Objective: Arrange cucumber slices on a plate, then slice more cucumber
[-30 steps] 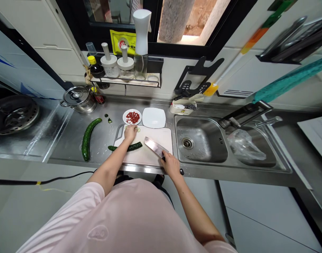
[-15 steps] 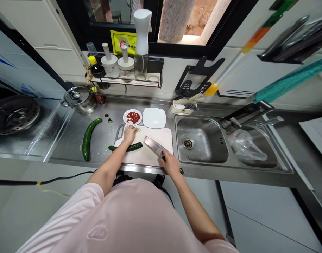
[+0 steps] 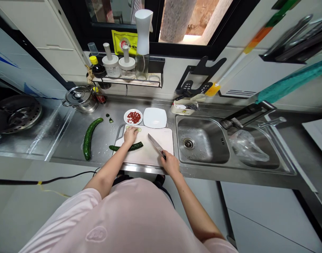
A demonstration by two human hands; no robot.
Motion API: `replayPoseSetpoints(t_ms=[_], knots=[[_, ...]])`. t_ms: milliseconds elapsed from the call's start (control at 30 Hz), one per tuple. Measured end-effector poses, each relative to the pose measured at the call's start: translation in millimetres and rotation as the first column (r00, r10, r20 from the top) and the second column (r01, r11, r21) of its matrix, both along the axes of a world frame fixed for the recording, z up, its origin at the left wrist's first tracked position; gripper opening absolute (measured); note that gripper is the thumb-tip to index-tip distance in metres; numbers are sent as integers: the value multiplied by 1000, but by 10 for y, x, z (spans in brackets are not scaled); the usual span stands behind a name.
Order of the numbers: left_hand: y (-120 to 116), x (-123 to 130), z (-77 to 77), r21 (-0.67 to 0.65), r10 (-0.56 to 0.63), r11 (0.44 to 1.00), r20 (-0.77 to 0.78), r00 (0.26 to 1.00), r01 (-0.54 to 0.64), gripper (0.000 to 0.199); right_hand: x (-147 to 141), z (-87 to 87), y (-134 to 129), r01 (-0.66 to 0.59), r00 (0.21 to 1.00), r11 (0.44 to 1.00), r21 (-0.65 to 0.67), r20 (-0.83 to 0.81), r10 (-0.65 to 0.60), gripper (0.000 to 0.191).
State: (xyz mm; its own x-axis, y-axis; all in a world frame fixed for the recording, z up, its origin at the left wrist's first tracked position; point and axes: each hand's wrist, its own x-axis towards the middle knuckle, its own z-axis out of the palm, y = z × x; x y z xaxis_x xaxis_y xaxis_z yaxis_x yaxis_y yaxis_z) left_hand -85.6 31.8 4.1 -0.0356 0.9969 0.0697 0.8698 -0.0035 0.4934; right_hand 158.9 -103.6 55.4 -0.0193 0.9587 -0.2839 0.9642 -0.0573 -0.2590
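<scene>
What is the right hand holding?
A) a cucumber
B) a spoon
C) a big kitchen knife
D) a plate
C. The right hand grips the handle of a big kitchen knife, with its blade angled over the white cutting board.

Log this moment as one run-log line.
left hand: on cucumber slices, cutting board | right hand: holding kitchen knife

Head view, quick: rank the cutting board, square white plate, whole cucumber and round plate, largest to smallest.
The cutting board, the square white plate, then the whole cucumber and round plate, too alike to rank.
</scene>
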Motion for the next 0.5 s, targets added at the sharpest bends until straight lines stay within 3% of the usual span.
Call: replayPoseSetpoints(t_ms=[133, 500], knots=[[-205, -2, 24, 12, 15, 1000, 60, 998, -15, 24, -27, 7, 33, 3, 1000, 1000, 3, -20, -3, 35], [-716, -28, 58, 63, -92, 994, 58, 994, 88, 26, -180, 138, 82, 0, 995, 1000, 12, -96, 1, 33]])
